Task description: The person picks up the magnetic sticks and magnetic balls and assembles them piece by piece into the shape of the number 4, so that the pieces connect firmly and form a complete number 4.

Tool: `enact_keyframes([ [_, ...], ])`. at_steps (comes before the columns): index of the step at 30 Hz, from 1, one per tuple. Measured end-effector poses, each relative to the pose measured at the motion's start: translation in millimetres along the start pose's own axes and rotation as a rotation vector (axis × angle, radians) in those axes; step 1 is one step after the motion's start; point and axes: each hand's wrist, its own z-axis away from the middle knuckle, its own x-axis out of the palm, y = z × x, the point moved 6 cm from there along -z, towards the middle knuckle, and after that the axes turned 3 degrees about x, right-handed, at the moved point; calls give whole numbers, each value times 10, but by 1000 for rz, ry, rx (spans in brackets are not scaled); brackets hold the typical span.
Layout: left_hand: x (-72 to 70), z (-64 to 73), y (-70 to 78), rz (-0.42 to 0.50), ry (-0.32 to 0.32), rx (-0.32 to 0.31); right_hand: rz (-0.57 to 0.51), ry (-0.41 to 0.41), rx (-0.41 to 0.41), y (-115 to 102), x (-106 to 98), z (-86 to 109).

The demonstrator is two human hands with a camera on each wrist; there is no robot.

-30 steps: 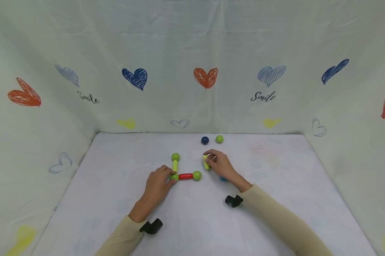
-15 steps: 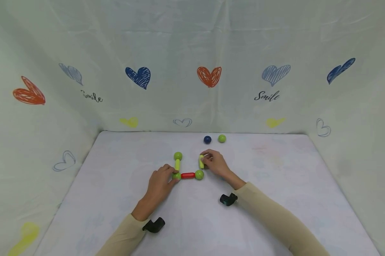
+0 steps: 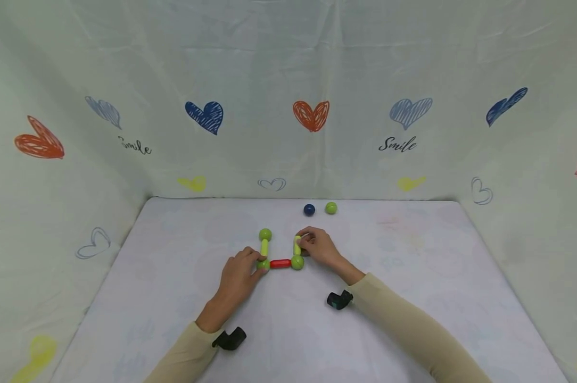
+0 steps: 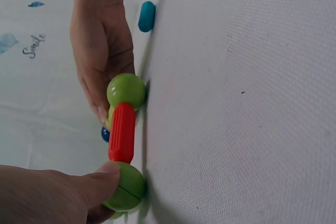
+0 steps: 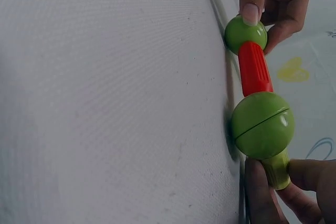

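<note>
My left hand (image 3: 242,273) pinches a green ball (image 4: 126,186) between thumb and fingers at the corner of a small stick-and-ball figure. From that ball a yellow rod (image 3: 264,248) runs back to another green ball (image 3: 265,234). A ridged red rod (image 3: 281,263) runs right to a third green ball (image 5: 263,125). My right hand (image 3: 320,247) pinches a second yellow rod (image 5: 277,170) by its sides, with the rod's near end right at that third ball. The rod lies roughly parallel to the first yellow one.
A dark blue ball (image 3: 309,209) and a loose green ball (image 3: 331,208) sit near the table's back edge. A teal rod (image 4: 147,16) lies near my right wrist, hidden in the head view. Behind the table (image 3: 288,340) hangs a printed curtain (image 3: 250,74).
My right hand has moved left with the yellow rod, straightening it and bringing its near end to the right-hand green ball. My left hand keeps its hold on the corner ball.
</note>
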Motion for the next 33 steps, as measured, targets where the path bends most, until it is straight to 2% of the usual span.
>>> enact_keyframes([
  [9, 17, -8, 43, -20, -7, 10, 24, -5, -14, 14, -24, 42],
  [16, -27, -11, 87, -70, -5, 22, 22, -53, -42, 6, -38, 87],
  [21, -40, -17, 148, -134, -3, 28, 77, -47, -49, 23, -82, 133],
  [27, 22, -73, 358, -154, 31, 120, 128, 8, -82, 27, -229, 256],
  [33, 186, -165, 595, -119, 10, 183, 164, 64, -93, 82, -437, 415],
])
